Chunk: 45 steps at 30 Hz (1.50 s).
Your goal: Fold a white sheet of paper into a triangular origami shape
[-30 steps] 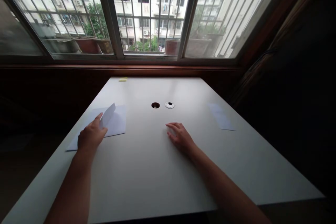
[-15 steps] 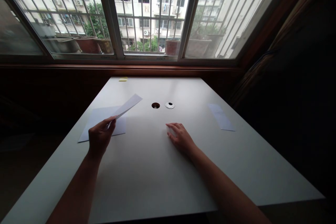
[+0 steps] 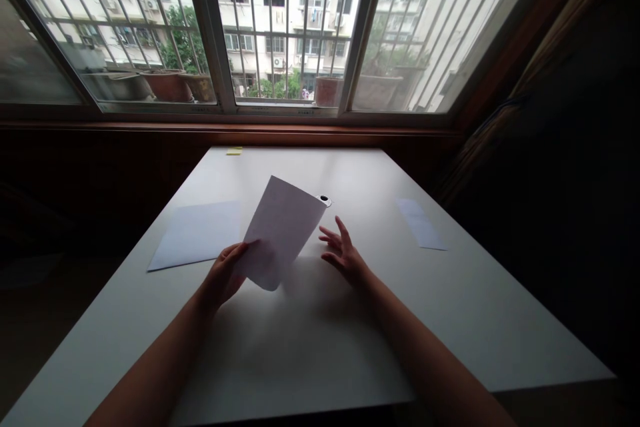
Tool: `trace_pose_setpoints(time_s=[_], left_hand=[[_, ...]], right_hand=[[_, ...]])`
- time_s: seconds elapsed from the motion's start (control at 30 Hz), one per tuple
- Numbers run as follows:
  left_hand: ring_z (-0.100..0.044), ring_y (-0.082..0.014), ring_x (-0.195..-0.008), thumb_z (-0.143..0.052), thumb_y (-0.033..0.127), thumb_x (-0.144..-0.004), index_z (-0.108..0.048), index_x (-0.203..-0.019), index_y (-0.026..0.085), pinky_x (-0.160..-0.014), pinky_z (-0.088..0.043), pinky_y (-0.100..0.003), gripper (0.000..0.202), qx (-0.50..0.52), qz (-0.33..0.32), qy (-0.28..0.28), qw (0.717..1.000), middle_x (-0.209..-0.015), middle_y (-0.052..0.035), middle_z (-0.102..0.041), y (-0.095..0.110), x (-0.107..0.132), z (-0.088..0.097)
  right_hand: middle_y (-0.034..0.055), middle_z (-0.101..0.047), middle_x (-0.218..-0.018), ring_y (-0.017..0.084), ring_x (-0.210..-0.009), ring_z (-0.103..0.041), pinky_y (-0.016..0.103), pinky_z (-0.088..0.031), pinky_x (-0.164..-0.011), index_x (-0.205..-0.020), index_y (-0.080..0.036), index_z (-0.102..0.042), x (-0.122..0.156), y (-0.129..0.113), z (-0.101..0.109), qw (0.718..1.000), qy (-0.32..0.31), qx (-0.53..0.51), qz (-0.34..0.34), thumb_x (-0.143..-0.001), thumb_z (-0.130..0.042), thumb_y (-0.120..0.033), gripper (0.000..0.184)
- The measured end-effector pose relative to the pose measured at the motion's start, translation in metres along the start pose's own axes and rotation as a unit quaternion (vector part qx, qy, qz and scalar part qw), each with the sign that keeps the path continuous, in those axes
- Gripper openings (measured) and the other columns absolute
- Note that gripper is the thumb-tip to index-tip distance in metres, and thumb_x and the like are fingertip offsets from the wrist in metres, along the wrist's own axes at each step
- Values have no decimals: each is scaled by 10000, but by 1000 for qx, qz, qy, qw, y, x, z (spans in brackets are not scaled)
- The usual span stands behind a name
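Note:
A sheet of white paper (image 3: 285, 227) is tilted up above the table, its lower left edge pinched between the thumb and fingers of my left hand (image 3: 226, 273). To the right of the sheet, my right hand (image 3: 346, 255) hovers with its fingers spread and nothing in them. On the table behind my left hand lies a larger stack or sheet of paper (image 3: 193, 230). Another narrow piece of paper (image 3: 421, 223) rests on the right side, beyond my right hand.
The white table (image 3: 300, 360) reaches to the wooden sill below a barred window (image 3: 285, 27). A round white grommet cover (image 3: 324, 201) shows partly behind the held paper. Small yellow slips (image 3: 235, 151) lie at the far left corner. A dark curtain (image 3: 540, 73) hangs at right.
My left hand has brought the paper right and turned its broad face toward me, covering the round hole in the table. My right hand has lifted and spread its fingers.

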<state>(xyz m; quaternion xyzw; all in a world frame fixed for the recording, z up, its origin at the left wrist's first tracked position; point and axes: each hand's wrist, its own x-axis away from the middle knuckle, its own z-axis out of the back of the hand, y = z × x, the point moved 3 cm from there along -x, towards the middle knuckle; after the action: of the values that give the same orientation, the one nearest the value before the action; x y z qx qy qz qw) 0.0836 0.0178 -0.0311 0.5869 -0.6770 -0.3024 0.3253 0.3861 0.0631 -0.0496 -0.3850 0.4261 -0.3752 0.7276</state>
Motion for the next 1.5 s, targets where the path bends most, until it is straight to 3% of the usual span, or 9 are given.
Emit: trace_pose_setpoints(time_s=[0.17,0.47,0.77,0.93,1.1,1.2,1.3,1.43,1.5], left_hand=[[-721,-269,-918,-790,359,-758,-765,-921,207,-937,-532,-465,224,75,0,-16,997,-956,-56,-769,2,3,-5],[-696,-314,-980,-783,484,-723,-742,-932,230,-988,-468,-544,331,20,62,-30,997,-994,-53,-759,-1,6,0],[-701,-271,-886,-782,430,-749,-754,-988,157,-818,-528,-388,364,-10,94,-55,994,-982,-111,-755,-6,7,-6],[-699,-211,-805,-776,389,-768,-761,-952,130,-757,-529,-308,318,-33,46,-14,998,-931,-112,-759,-8,-2,-6],[-709,-262,-832,-722,483,-792,-751,-1022,136,-767,-541,-353,418,-180,15,11,984,-943,-114,-760,-8,-8,-4],[-659,-289,-1073,-634,489,-855,-734,-1099,178,-946,-499,-390,407,-361,-107,19,926,-1133,-104,-723,6,-9,-4],[-492,-265,-1324,-483,429,-944,-667,-1233,220,-1133,-344,-433,400,-547,-219,5,808,-1352,-83,-606,16,-9,-2],[-196,-319,-1484,-488,414,-927,-496,-1415,194,-1181,-110,-586,535,-749,-177,49,637,-1535,-129,-391,11,-15,23],[-166,-334,-1489,-435,418,-951,-412,-1469,157,-1165,-56,-627,580,-800,-129,75,581,-1574,-159,-296,8,-18,40]], right_hand=[[145,-566,-1391,268,-1296,-530,552,-367,-1090,-1545,-311,77,2,0,1,999,-26,-37,-22,-849,-658,-541,1038],[167,-621,-1320,284,-1239,-584,568,-375,-1069,-1536,-284,139,-2,-5,1,988,-62,-129,-50,-789,-702,-583,1164],[136,-709,-1155,291,-1099,-665,540,-478,-954,-1547,-283,66,-4,1,2,966,-74,-222,-106,-715,-822,-441,1227],[45,-736,-974,258,-905,-716,477,-557,-833,-1544,-312,47,-4,-3,6,955,-14,-277,-109,-685,-850,-349,1242],[-7,-719,-856,199,-710,-689,387,-584,-703,-1547,-341,-19,-2,-9,10,955,88,-255,-126,-694,-834,-325,1180],[-4,-714,-915,189,-739,-673,345,-573,-679,-1543,-365,-14,-1,-8,12,950,156,-240,-124,-736,-792,-355,1121],[16,-710,-1007,200,-782,-670,352,-573,-686,-1540,-365,-19,0,-6,12,944,204,-226,-126,-760,-754,-400,1072],[30,-700,-1053,204,-796,-666,352,-574,-680,-1537,-353,-45,0,-2,14,945,220,-206,-131,-764,-735,-418,1038],[20,-699,-1031,199,-787,-662,346,-570,-678,-1535,-359,-59,0,-1,15,947,219,-193,-133,-766,-731,-413,1023]])
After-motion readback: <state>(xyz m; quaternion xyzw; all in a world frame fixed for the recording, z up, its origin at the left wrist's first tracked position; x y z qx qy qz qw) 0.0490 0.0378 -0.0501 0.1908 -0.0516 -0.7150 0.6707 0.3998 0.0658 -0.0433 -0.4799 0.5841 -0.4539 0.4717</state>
